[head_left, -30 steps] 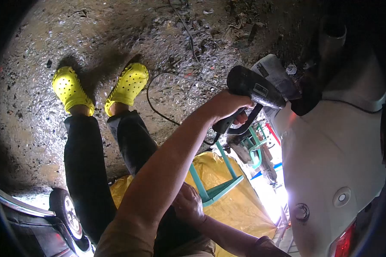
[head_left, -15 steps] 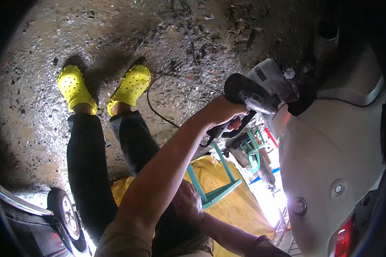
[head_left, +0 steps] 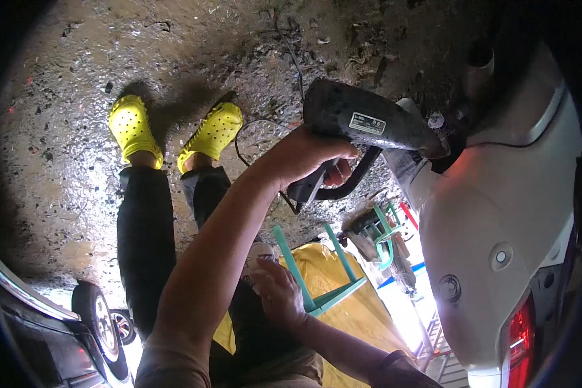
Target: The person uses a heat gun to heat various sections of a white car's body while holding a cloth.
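Note:
My left hand (head_left: 310,158) is wrapped round the handle of a black heat gun (head_left: 368,119) with a pale label. The heat gun's nozzle points right, close to the lower edge of a white car bumper (head_left: 491,226), where a faint reddish glow shows. I cannot tell whether it touches. My right hand (head_left: 278,294) is low by my dark trousers, fingers curled beside a small whitish thing with dark marks (head_left: 260,254). The forearm in front partly hides that thing, so its kind and the grip on it are unclear.
A green stool (head_left: 336,294) and yellow sheet (head_left: 362,317) appear upside down. A dark cord (head_left: 294,55) crosses wet, stony ground near my yellow clogs (head_left: 132,126). A black car (head_left: 45,343) is at lower left. An exhaust pipe (head_left: 480,64) and red tail light (head_left: 520,336) flank the bumper.
The heat gun and my left hand have shifted left and look larger, with more of the gun's body showing. The small whitish thing by my right hand has come into view.

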A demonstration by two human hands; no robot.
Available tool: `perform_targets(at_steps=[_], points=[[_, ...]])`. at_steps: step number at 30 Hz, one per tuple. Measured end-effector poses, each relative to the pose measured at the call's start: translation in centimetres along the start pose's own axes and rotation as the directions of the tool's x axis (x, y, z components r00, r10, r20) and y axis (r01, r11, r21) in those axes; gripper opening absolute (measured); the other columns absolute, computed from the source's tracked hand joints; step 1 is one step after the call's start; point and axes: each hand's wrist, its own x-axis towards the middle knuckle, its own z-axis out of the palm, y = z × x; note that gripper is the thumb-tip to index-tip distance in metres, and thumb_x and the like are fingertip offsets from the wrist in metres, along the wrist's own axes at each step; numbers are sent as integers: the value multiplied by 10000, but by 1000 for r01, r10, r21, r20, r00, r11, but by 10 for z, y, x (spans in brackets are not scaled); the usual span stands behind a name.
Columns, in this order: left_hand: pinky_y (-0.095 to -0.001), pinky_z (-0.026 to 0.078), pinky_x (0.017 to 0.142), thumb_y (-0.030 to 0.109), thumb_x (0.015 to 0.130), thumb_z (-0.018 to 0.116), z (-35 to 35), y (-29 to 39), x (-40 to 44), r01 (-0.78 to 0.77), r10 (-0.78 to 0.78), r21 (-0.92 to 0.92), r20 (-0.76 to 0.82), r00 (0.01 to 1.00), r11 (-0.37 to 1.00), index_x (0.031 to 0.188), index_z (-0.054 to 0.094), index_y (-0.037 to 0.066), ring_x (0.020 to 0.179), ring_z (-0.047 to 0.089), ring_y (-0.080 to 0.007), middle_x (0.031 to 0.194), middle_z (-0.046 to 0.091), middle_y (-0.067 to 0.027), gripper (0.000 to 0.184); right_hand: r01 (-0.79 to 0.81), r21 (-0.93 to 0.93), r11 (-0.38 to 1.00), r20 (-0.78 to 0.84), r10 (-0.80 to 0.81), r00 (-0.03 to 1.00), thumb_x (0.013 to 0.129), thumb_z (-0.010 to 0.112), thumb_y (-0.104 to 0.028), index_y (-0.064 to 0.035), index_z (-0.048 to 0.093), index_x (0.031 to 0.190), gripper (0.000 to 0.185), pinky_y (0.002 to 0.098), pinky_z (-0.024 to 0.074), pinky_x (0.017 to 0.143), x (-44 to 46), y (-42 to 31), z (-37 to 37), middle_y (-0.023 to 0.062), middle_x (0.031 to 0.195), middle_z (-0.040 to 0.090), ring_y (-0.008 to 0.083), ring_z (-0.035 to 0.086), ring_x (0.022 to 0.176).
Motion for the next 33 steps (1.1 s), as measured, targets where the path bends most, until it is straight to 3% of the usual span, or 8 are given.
perform_targets(at_steps=[6,10,15,18,21,24,28,33], points=[[-280,572,598,214,836,707,20,-35,15,92,-78,179,-81,994,979,968,658,5,663,680,-145,791,690,-89,252,-38,3,999,6,38,999,778,659,-64,-122,650,1104,332,465,464,968,-2,-11,12,133,1273,549,368,556,1141],[-276,586,657,188,846,714,35,-84,38,92,-91,83,-16,996,992,1100,617,3,730,684,-148,850,668,-84,329,-81,-40,996,53,83,995,794,652,-110,-67,632,1113,322,480,446,984,-6,-14,12,164,1253,550,378,534,1163],[-267,589,684,177,851,695,53,-119,58,134,-135,68,9,991,989,1098,603,12,730,680,-133,860,669,-78,311,-170,-13,985,125,170,978,756,702,-229,-24,617,1099,409,492,448,950,-24,3,26,191,1159,591,403,556,1094],[-266,591,654,180,839,691,61,-134,62,109,-108,96,-21,994,989,1068,618,4,723,690,-142,844,674,-79,299,-192,31,981,115,187,976,727,726,-269,-32,625,1078,435,482,466,903,-33,10,34,187,1121,614,391,576,1054],[-300,565,579,319,814,680,68,-149,61,18,-9,98,-86,996,995,865,655,1,611,696,-159,681,681,-75,323,-166,49,985,119,159,980,729,727,-288,-38,627,1094,454,479,473,894,-30,10,32,187,1137,611,388,576,1064],[-308,557,591,330,812,672,63,-159,62,58,-45,240,-57,997,969,860,666,29,591,685,-158,656,678,-65,304,-201,59,978,145,190,971,733,725,-301,-45,626,1113,469,483,468,907,-27,3,27,187,1148,611,390,572,1080],[-275,595,639,196,854,656,56,-155,57,31,-55,367,57,997,930,1062,623,-7,723,708,-166,835,686,-106,293,-182,55,982,129,174,976,743,716,-301,-50,616,1142,482,484,452,943,-32,10,35,187,1167,604,393,561,1105],[-277,592,657,190,853,658,56,-144,41,82,-97,279,39,995,957,1043,620,-21,734,704,-154,825,688,-101,287,-118,96,988,66,112,992,755,695,-251,-51,604,1161,462,481,429,983,-22,1,25,187,1197,586,397,534,1148]])
